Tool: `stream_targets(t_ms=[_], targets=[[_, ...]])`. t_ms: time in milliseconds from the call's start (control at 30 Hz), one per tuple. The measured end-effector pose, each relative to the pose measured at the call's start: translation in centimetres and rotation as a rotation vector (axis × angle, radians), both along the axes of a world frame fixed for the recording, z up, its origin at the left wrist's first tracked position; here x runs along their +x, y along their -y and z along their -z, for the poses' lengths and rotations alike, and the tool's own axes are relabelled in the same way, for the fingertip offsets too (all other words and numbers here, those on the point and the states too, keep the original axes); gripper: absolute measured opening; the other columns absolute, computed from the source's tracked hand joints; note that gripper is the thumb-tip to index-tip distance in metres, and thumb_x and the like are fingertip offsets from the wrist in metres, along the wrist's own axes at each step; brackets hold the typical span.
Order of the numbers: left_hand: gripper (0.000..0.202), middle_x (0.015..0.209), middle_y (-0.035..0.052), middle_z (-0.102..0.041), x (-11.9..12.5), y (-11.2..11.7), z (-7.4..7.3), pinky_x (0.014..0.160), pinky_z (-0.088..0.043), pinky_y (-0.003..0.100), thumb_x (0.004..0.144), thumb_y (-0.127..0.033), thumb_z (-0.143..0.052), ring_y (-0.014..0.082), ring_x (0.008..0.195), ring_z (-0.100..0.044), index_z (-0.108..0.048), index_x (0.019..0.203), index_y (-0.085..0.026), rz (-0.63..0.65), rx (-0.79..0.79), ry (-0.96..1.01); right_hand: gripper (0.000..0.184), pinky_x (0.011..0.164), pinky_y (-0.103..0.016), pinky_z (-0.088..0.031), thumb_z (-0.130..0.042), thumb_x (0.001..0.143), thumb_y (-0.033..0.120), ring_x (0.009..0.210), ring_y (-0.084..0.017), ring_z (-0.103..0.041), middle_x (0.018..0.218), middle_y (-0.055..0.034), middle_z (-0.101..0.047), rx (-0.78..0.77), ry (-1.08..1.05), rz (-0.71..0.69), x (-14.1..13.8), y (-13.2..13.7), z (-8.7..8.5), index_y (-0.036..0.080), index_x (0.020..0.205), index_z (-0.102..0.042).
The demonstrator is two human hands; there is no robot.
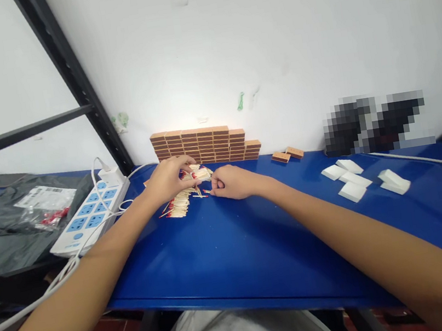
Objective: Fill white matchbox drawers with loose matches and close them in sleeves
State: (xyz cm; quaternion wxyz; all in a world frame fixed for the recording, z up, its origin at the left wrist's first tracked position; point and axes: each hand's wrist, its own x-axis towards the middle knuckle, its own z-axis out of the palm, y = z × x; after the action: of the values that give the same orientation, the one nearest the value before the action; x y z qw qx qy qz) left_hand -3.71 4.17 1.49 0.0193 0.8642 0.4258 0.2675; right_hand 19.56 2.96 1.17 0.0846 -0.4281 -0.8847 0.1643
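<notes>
My left hand [170, 179] curves round a bunch of matches [202, 174], its thumb on the near side and its fingers on the far side. Just to the right, my right hand [230, 181] is closed in a pinch at a loose match [207, 192]; its fingertips partly hide what they grip. Several red-headed matches lie in a pile [179, 205] on the blue table [218, 254], below my left hand. Behind both hands, matchboxes [205, 144] are stacked in a stepped row against the wall.
Two separate matchboxes [281, 157] lie right of the stack. Several white pieces [351, 179] are scattered on the table's right side. On the left, a white power strip [91, 209] with cables stands beside dark plastic bags [2, 231]. A black metal frame [76, 71] rises behind the strip.
</notes>
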Motion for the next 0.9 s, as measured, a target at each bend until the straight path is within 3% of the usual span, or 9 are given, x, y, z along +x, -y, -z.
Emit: stream_targets(t_ms=[333, 600, 900], targets=[[0.052, 0.101, 0.0028, -0.082, 0.3, 0.3, 0.0, 0.084, -0.051, 0.032, 0.073, -0.044, -0.091, 0.0251, 0.097, -0.076, -0.067, 0.113, -0.021, 0.059, -0.028, 0.004, 0.016, 0.061, -0.025, -0.036, -0.072, 0.091, 0.03, 0.066, -0.013, -0.057, 0.076, -0.0012, -0.072, -0.118, 0.047, -0.02, 1.7, -1.3, -1.2, 0.016, 0.082, -0.072], [0.055, 0.102, 0.0039, -0.082, 0.5, 0.3, 0.3, 0.085, -0.053, 0.033, 0.072, -0.049, -0.091, 0.0268, 0.1, -0.077, -0.068, 0.115, -0.023, 0.11, -0.093, 0.046, 0.009, 0.063, -0.024, -0.034, -0.068, 0.092, 0.021, 0.07, -0.012, -0.056, 0.083, -0.0028, -0.071, 0.096, -0.122, -0.025, 1.3, -1.5, -0.5, 0.016, 0.086, -0.072], [0.056, 0.1, 0.0041, -0.083, 0.7, 0.5, 0.4, 0.086, -0.054, 0.034, 0.069, -0.05, -0.093, 0.0284, 0.101, -0.078, -0.07, 0.113, -0.024, 0.107, -0.147, 0.124, 0.013, 0.066, -0.023, -0.036, -0.061, 0.093, 0.013, 0.072, -0.013, -0.058, 0.086, -0.0049, -0.072, 0.126, -0.111, -0.048, 1.1, -1.6, -0.3, 0.014, 0.09, -0.073]])
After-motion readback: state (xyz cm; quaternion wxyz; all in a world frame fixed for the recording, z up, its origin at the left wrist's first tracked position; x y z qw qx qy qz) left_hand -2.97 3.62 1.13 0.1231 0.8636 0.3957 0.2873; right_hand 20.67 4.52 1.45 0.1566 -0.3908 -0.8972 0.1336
